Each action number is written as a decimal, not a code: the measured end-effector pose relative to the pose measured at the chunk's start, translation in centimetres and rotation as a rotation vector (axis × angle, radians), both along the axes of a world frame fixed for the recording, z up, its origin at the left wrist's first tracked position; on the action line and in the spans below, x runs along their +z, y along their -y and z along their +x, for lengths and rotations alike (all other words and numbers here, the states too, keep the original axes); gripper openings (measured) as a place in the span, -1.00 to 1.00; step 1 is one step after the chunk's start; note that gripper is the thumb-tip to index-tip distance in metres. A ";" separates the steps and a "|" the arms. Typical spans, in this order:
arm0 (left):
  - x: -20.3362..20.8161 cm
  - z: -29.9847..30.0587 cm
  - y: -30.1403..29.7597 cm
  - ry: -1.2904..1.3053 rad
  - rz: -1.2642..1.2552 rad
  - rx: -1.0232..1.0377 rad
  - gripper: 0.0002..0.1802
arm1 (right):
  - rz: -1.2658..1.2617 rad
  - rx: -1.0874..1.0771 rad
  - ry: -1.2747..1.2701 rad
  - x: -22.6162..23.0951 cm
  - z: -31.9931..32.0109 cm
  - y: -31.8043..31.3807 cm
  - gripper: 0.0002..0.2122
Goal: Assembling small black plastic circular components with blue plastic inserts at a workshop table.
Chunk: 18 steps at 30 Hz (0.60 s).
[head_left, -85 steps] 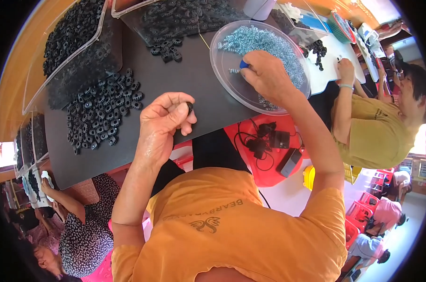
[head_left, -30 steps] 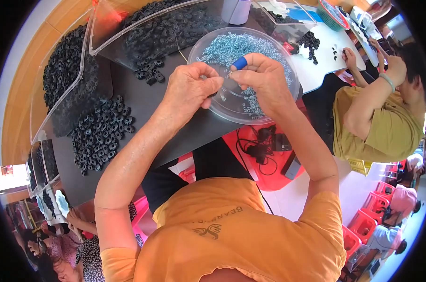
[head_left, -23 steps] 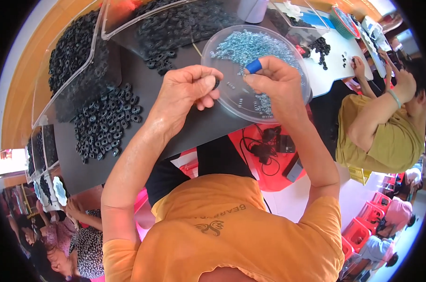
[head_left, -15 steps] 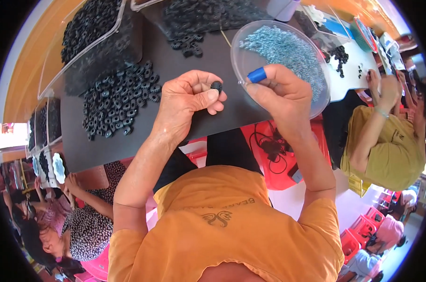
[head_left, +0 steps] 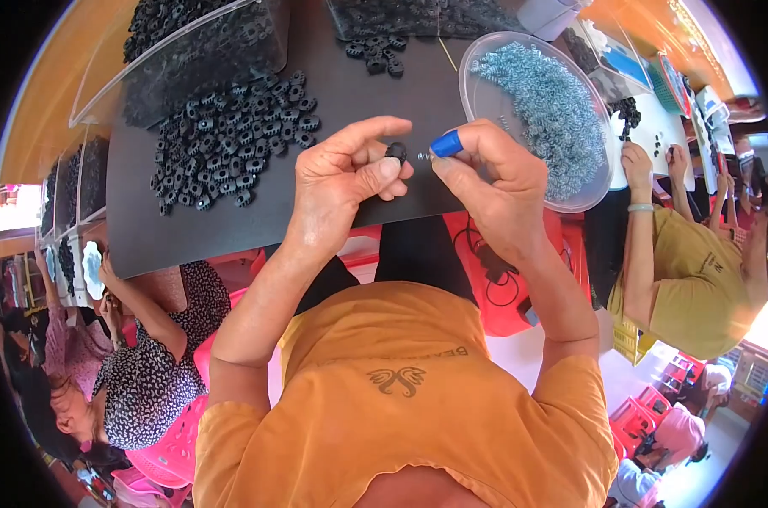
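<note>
Head view: nearest the lens, the person's orange shirt [head_left: 401, 406] fills the lower middle, both bare forearms rising from it to meet over the dark surface [head_left: 189, 237]. The left hand [head_left: 346, 182] has its thumb and curled fingers [head_left: 382, 169] closed on a small black round plastic part [head_left: 396, 151], held just above the surface with the forefinger stretched out above it. The right hand [head_left: 494, 182] sits right beside it, its fingers pinched together; the forefinger wears a blue rubber fingertip cover [head_left: 446, 143] that points at the black part, and a tiny silvery piece [head_left: 421, 155] shows between the two hands, too small to tell what it is. Beyond the left hand lies a loose heap of black ring-shaped parts [head_left: 232, 140] on the surface. Beyond the right hand stands a clear round plastic bowl [head_left: 486, 93] holding a mass of small pale-blue metal springs [head_left: 549, 106]. Farthest off, clear plastic bins [head_left: 232, 42] hold more black parts. To the right a person in a yellow shirt [head_left: 697, 279] works at a white surface [head_left: 655, 127]
</note>
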<state>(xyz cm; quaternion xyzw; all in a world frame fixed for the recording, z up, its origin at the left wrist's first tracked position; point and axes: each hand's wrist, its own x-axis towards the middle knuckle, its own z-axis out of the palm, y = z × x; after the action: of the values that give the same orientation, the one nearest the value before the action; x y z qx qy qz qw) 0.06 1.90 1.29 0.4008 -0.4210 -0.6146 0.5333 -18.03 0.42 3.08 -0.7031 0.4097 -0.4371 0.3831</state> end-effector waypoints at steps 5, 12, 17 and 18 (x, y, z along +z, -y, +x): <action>-0.7 0.8 -0.1 -0.028 0.082 0.008 -0.81 | 0.008 0.003 -0.022 0.0 0.2 -0.4 -0.90; -0.5 1.2 -0.2 -0.085 -0.001 0.103 -0.83 | 0.063 -0.026 0.150 -0.7 1.8 -0.7 -0.90; -0.2 0.8 -0.5 -0.266 0.077 0.120 -0.84 | 0.050 -0.035 0.238 -1.6 3.3 -0.6 -0.90; -0.2 0.7 -0.6 -0.268 0.074 0.120 -0.84 | 0.034 -0.033 0.251 -1.7 3.6 -0.6 -0.90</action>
<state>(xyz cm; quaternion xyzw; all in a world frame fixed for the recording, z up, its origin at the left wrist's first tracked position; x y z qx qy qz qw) 0.74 2.50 1.11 0.3591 -0.2984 -0.6445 0.6055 -14.39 0.98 1.33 -0.6294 0.3772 -0.5211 0.4360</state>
